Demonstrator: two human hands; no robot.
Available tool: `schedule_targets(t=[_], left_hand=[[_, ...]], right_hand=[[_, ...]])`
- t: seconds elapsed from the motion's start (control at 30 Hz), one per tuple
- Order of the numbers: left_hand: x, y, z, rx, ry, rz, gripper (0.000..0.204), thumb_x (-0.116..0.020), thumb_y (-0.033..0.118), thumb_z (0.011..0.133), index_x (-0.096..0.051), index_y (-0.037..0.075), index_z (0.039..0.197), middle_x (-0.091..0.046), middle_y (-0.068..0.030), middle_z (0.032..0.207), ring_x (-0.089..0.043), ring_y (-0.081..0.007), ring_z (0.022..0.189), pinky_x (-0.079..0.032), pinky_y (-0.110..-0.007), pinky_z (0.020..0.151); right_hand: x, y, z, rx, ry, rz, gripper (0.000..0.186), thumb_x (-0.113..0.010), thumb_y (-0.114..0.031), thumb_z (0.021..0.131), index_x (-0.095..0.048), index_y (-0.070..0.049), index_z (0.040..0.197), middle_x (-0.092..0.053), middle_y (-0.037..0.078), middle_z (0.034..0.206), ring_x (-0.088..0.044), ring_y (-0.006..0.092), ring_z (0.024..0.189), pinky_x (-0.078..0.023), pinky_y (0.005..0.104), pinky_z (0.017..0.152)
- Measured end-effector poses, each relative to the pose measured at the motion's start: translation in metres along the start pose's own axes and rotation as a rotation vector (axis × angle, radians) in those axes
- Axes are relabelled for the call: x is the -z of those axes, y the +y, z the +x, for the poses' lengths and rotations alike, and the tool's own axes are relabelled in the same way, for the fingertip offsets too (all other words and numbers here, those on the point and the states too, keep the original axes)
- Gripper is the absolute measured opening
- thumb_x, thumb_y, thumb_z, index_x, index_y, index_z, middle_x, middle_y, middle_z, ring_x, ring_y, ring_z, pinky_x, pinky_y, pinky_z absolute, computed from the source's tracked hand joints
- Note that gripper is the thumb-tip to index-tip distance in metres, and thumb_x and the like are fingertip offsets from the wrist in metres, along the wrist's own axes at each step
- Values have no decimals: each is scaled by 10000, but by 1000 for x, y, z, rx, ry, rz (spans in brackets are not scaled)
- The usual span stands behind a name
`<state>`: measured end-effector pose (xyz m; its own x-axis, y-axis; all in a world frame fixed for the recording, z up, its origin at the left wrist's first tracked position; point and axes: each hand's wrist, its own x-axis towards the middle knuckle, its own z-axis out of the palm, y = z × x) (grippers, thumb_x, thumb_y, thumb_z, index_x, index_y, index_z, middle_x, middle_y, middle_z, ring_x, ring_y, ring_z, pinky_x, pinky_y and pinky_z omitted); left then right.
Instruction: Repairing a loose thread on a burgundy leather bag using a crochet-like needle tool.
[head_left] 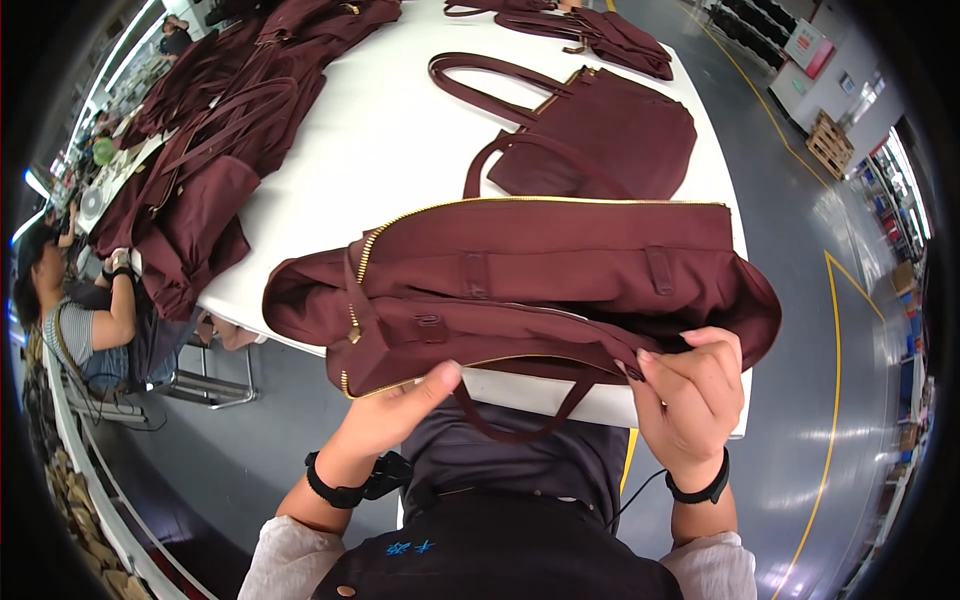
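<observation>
Right hand (695, 390) pinches nearer rim of gaping burgundy bag (590, 228); left hand (398, 412), left of it, grips front edge. Apparently inspection; next move likely calls for steady spread.

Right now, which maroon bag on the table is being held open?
The nearest maroon bag: the right hand pinches its near rim, the left hand is at its near side, its inside showing. The bag beyond lies flat; neither hand touches the others.
</observation>
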<state>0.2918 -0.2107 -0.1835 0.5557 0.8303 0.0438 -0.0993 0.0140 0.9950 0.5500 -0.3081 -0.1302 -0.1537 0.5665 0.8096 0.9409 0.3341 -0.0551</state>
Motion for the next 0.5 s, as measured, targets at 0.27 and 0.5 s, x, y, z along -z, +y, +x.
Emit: schedule_targets(t=[0.27,0.5], left_hand=[[26,83,-16,-31,-676,969,582,-718,340,868,-548,-12,1300,-665,-218,1007,-649,-373,936,-517,-364,826],[18,116,-1,-780,-22,676,238,-674,51,821,-706,15,1054,-726,-139,871,-713,-277,842,-557,-394,738]], right_hand=[[7,2,-2,12,-48,16,224,-779,58,609,-664,-45,772,-593,6,704,-509,179,636,-492,386,772],[7,-3,2,24,-77,55,201,-788,37,629,-658,-64,744,-577,-11,691,-505,167,640,-485,404,814]])
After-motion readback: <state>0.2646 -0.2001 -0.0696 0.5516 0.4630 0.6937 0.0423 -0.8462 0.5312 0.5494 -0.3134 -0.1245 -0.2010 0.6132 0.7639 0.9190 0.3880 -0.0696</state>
